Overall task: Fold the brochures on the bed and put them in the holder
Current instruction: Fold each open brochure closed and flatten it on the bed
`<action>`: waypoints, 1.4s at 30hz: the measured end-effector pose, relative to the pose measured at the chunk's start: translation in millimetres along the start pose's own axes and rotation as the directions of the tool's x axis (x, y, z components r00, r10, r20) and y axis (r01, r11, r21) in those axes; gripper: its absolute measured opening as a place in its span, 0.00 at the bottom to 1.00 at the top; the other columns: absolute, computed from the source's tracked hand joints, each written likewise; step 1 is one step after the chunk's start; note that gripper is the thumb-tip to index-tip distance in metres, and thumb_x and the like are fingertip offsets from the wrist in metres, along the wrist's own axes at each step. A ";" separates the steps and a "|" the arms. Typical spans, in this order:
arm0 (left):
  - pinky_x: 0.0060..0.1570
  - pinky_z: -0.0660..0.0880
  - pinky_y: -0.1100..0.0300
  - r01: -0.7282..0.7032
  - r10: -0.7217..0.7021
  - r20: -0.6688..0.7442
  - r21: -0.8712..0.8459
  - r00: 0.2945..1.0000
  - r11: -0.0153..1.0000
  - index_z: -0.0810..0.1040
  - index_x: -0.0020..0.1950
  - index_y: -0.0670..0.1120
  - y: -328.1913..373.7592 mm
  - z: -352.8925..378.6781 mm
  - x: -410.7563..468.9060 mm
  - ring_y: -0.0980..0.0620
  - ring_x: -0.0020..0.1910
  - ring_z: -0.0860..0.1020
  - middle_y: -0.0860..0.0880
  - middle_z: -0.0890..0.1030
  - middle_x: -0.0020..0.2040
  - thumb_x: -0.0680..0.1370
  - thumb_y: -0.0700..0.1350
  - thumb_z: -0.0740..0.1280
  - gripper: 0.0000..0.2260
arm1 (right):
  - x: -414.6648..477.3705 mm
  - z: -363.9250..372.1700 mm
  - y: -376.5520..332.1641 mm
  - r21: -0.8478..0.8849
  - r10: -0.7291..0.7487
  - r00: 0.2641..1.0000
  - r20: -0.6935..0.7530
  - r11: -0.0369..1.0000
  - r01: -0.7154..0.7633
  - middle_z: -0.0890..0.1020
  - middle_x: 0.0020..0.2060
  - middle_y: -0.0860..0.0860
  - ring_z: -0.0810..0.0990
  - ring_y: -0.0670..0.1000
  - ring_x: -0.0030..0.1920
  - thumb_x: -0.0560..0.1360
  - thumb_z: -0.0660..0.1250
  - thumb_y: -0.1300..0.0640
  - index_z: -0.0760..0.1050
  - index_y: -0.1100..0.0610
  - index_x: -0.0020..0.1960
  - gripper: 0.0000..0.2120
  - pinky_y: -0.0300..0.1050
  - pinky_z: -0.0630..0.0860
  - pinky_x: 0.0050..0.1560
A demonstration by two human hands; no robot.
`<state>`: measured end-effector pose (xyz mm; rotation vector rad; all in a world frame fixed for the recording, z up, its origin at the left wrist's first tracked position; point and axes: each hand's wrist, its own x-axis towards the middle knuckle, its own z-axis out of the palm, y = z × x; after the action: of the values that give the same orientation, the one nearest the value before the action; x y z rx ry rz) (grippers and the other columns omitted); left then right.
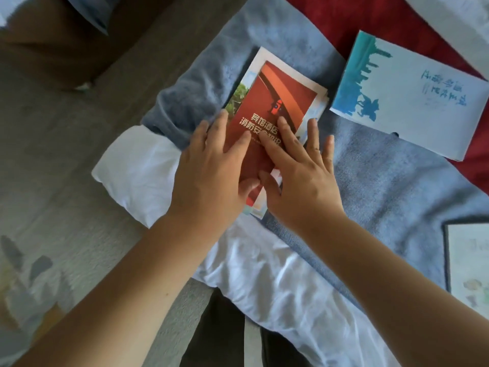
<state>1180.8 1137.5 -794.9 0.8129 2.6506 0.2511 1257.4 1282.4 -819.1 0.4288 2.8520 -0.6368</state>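
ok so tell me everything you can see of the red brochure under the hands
The red brochure is a narrow folded leaflet of smooth printed paper. Its cover is deep red with pale Chinese lettering and a small red hydrant-like picture above it. It lies flat, its far end tilted toward the right, on top of a stack of other leaflets on a grey-blue blanket. The left hand and right hand press its near half with straight fingers.

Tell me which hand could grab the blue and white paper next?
Probably the right hand: it presses the red brochure on the side nearer the blue and white paper. The left hand would have to cross over.
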 end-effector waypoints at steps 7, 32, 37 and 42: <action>0.73 0.65 0.49 0.081 -0.081 0.013 -0.265 0.997 0.961 0.68 0.79 0.51 -0.5 -3.7 6.5 0.43 0.74 0.67 0.45 0.68 0.77 0.66 0.58 0.82 0.45 | 2.8 -6.8 9.8 0.184 -0.016 1.000 0.020 0.983 0.012 0.55 0.83 0.51 0.48 0.58 0.84 0.79 0.71 0.55 0.66 0.43 0.80 0.32 0.60 0.51 0.82; 0.79 0.52 0.47 0.000 -0.106 0.464 0.221 0.879 0.975 0.45 0.84 0.47 26.9 12.9 25.7 0.41 0.83 0.45 0.43 0.40 0.84 0.86 0.55 0.51 0.29 | 73.3 -24.1 5.8 -0.432 0.072 0.970 0.230 0.901 0.035 0.72 0.67 0.55 0.79 0.60 0.60 0.79 0.70 0.45 0.66 0.47 0.76 0.28 0.50 0.68 0.41; 0.77 0.59 0.45 0.021 -0.162 0.507 0.274 0.847 0.962 0.48 0.84 0.47 26.9 21.8 42.1 0.40 0.83 0.50 0.43 0.44 0.85 0.85 0.56 0.56 0.32 | 78.7 -10.7 5.1 -0.376 0.086 0.963 0.254 0.926 0.016 0.69 0.71 0.58 0.77 0.62 0.64 0.82 0.66 0.52 0.64 0.49 0.77 0.25 0.52 0.73 0.45; 0.73 0.66 0.46 -0.009 -0.159 0.412 0.377 0.897 0.926 0.47 0.84 0.47 30.3 25.4 28.0 0.40 0.83 0.53 0.43 0.44 0.85 0.87 0.48 0.47 0.25 | 87.6 -19.0 16.1 -0.368 0.038 0.966 0.255 0.928 0.060 0.76 0.63 0.54 0.80 0.61 0.56 0.79 0.71 0.47 0.66 0.44 0.78 0.29 0.52 0.72 0.42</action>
<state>1184.3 1180.0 -818.1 0.7615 2.3123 -0.4252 1177.8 1325.6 -829.6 0.2446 2.6374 -0.1244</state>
